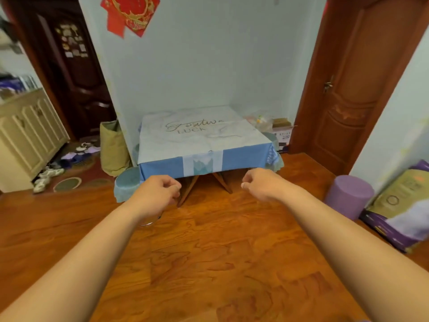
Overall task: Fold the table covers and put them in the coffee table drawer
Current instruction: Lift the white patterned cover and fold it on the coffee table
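Observation:
A small table stands against the pale wall, draped in a table cover [199, 133] with a whitish printed top bearing script lettering and a blue skirt hanging over the front edge. Wooden table legs [188, 189] show under the skirt. My left hand [157, 194] is stretched forward below the skirt's left part, fingers loosely curled, holding nothing. My right hand [260, 184] reaches out below the skirt's right part, also curled and holding nothing. Neither hand touches the cloth. No coffee table drawer is in view.
Teal stools [126, 184] stand left and right of the table. A purple stool [348, 196] and a purple bag [404, 205] sit at the right wall. A green bag [113, 147], shoes and a cream cabinet [30, 133] are left. Wooden doors flank the alcove.

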`<state>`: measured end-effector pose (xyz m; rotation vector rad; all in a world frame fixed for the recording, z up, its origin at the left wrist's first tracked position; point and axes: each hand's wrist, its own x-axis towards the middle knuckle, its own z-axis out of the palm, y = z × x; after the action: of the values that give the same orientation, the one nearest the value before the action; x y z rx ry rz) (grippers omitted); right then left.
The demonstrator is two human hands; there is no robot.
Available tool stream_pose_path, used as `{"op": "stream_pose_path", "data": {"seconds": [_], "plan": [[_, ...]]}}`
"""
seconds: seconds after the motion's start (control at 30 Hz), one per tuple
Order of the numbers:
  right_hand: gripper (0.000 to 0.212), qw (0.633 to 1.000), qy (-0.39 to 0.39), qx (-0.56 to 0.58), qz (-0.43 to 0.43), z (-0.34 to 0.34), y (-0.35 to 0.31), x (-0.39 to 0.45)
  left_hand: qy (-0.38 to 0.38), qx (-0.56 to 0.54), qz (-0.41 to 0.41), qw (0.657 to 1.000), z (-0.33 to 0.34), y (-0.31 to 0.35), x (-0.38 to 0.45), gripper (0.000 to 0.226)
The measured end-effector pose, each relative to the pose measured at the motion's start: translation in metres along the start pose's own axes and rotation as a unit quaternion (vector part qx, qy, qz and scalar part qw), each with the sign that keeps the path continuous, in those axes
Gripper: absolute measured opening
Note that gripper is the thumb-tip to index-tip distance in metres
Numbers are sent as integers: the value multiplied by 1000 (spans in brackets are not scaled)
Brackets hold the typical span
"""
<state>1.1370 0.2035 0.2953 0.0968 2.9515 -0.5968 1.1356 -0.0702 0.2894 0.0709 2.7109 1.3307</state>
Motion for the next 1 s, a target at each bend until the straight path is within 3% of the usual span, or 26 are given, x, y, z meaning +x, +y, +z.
{"op": "stream_pose_path", "data": {"seconds": [0.23,0.5,0.7,0.77,0.87,1.0], "plan": [[29,997,-60,31,-36,29,-73,143,30,-68,-81,994,-43,-69,101,15],[27,996,-81,48,-4,79,-128,318,45,-149,-120,980,-93,-155,268,18],[24,988,-66,122,66,106,-134,426,-27,-164,-167,972,-107,-189,389,20],[21,976,-50,186,99,118,-135,453,-39,-166,-170,971,-105,-191,427,19],[19,926,-26,332,177,145,-135,496,-60,-179,-186,964,-88,-196,477,18],[19,892,-55,391,221,172,-123,567,-79,-182,-230,953,-60,-209,539,19]]}}
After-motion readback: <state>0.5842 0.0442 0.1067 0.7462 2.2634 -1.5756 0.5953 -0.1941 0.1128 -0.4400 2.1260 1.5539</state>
